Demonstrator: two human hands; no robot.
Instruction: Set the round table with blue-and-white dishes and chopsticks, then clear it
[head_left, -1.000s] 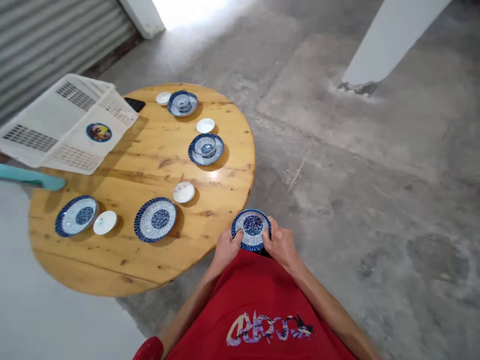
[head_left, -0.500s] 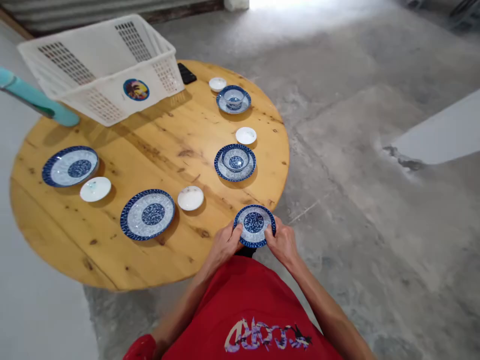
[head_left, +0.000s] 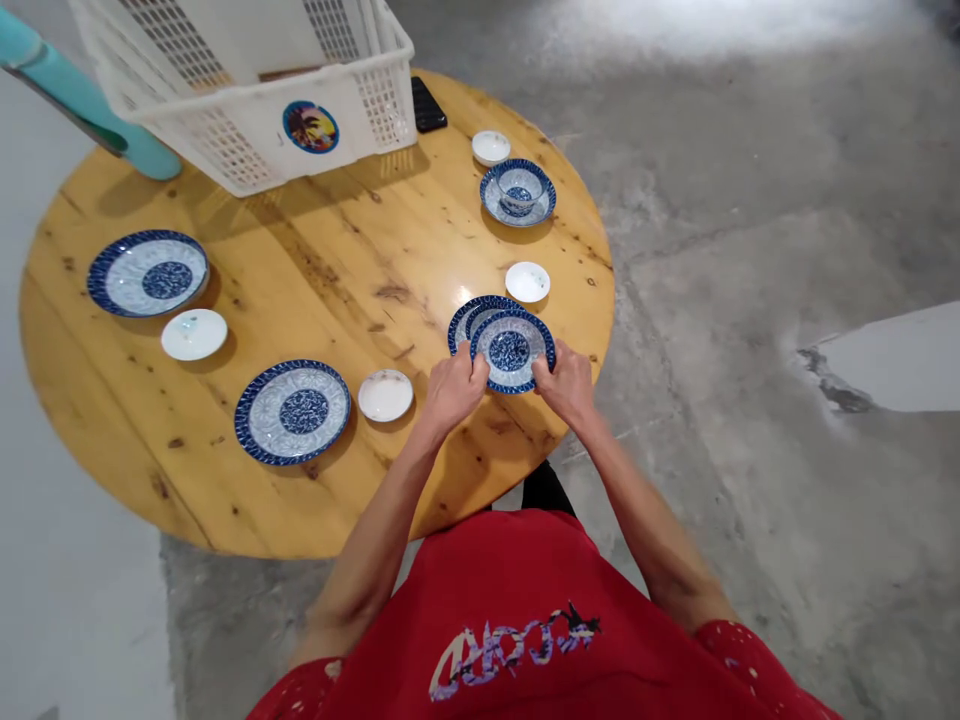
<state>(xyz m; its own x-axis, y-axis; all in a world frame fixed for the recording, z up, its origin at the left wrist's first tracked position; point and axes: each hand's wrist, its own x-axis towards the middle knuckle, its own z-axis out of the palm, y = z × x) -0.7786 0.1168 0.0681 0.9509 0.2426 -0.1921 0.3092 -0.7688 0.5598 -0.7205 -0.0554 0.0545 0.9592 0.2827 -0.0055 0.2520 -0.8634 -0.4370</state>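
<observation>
Both hands grip a small blue-and-white plate (head_left: 511,352) by its opposite sides, thumbs over the rim. My left hand (head_left: 456,387) is closed on its left edge and my right hand (head_left: 565,382) on its right edge. The held plate overlaps a patterned bowl (head_left: 480,318) resting on a larger blue-rimmed plate (head_left: 457,325), and hides much of both. Whether the held plate touches the bowl I cannot tell. Just beyond is a small white dish (head_left: 527,282). Another white dish (head_left: 385,396) lies left of my left hand.
On the round wooden table (head_left: 322,300) stand a white plastic basket (head_left: 255,150), a black phone (head_left: 428,105) and a turquoise object (head_left: 142,145). Two patterned plates, one here (head_left: 292,412), lie left. A bowl (head_left: 520,190) sits on a plate at the far right.
Both hands have carried the small plate forward from the table's near edge, over the plate with the bowl. The camera view has shifted as well.
</observation>
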